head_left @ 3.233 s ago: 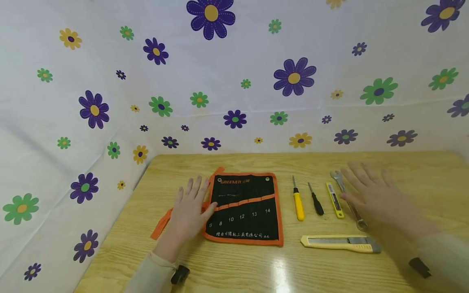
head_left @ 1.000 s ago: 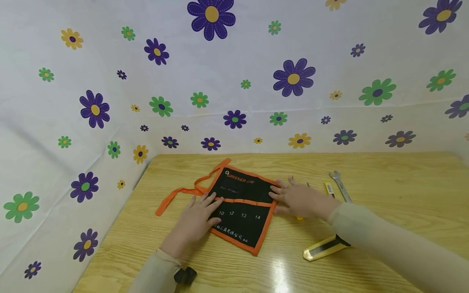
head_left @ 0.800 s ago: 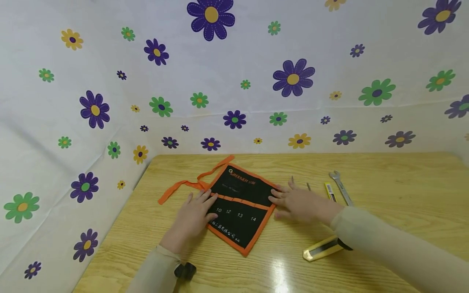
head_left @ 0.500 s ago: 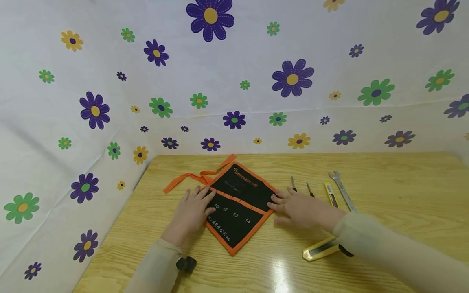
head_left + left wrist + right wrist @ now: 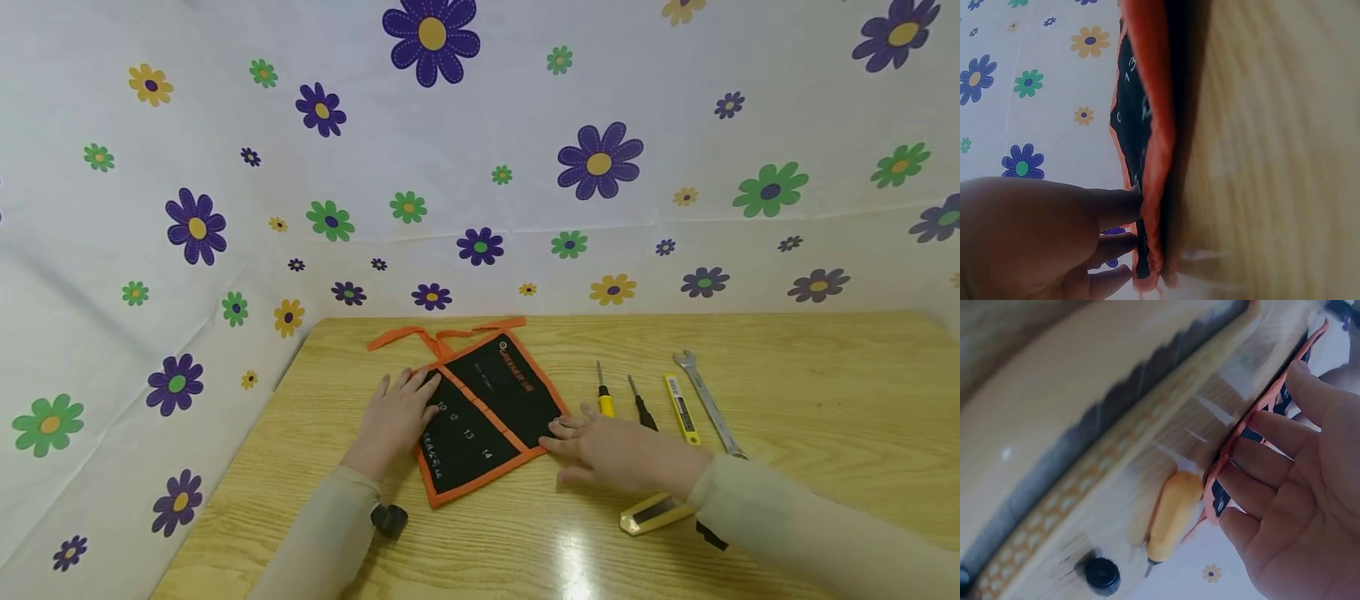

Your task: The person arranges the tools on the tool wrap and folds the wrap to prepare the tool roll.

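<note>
A black cloth tool pouch (image 5: 487, 400) with orange trim and numbered pockets lies slanted on the table in the head view. My left hand (image 5: 393, 421) rests on its left edge, fingers extended over the pocket side. At the right corner, my right hand (image 5: 618, 450) touches the orange border with outstretched fingers. The left wrist view shows the pouch (image 5: 1129, 119) edge-on, with fingertips of the left hand (image 5: 1041, 231) on its black cloth. In the right wrist view, the right hand (image 5: 1304, 494) has its fingertips along the orange border.
Right of the pouch lie a yellow-handled screwdriver (image 5: 606, 403), a black-handled screwdriver (image 5: 643, 412), a slim yellow tool (image 5: 682, 410) with a label and a combination wrench (image 5: 711, 403). A yellow utility knife (image 5: 654, 513) is partly hidden under the right forearm. Flowered cloth (image 5: 525, 192) hangs behind the table.
The right hand has come from beside the wrench to the pouch. Between both hands the pouch has turned clockwise, its orange ties swinging to the far side. The utility knife now lies at an angle.
</note>
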A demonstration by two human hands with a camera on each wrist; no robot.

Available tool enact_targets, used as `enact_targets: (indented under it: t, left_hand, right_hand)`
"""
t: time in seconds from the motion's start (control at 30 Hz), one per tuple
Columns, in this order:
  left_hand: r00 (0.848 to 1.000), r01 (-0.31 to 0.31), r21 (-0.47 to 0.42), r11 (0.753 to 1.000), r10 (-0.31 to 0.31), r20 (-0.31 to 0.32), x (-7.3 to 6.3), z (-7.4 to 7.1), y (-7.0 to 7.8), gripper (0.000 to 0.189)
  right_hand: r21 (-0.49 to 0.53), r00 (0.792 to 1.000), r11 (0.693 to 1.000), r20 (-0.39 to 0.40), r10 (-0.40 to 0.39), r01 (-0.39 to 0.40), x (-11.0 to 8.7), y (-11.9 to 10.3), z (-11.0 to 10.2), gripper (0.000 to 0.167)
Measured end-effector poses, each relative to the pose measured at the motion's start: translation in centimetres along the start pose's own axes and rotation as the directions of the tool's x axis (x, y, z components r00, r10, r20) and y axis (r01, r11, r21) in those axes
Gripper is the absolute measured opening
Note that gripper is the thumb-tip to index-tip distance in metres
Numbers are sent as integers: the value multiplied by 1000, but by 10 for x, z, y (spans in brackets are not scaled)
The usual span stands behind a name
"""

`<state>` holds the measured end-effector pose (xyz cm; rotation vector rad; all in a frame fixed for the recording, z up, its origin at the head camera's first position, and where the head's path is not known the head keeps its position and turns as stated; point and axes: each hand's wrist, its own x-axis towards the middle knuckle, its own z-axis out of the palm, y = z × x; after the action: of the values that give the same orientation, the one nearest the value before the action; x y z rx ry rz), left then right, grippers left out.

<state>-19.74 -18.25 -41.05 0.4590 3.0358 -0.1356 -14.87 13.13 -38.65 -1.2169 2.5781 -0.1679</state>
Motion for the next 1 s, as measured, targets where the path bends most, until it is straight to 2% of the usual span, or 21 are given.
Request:
enact_targets:
  t: [0.37,0.7,1.0]
  left_hand:
    - [1000,15,42,999,-15,7,15,-6,2,51]
    - [1000,0,60,998,0,-10,26,-6,6,48]
    - [1000,3,32,999,-4,6,27,-8,8,48]
  right_hand:
    - [2,999,999,0,-33,33,-2,-13,3,56]
    - [82,997,994,44,-70,66,-4,-24,5,62]
    - [68,995,995,61,-81,76,-7,-29,6,65]
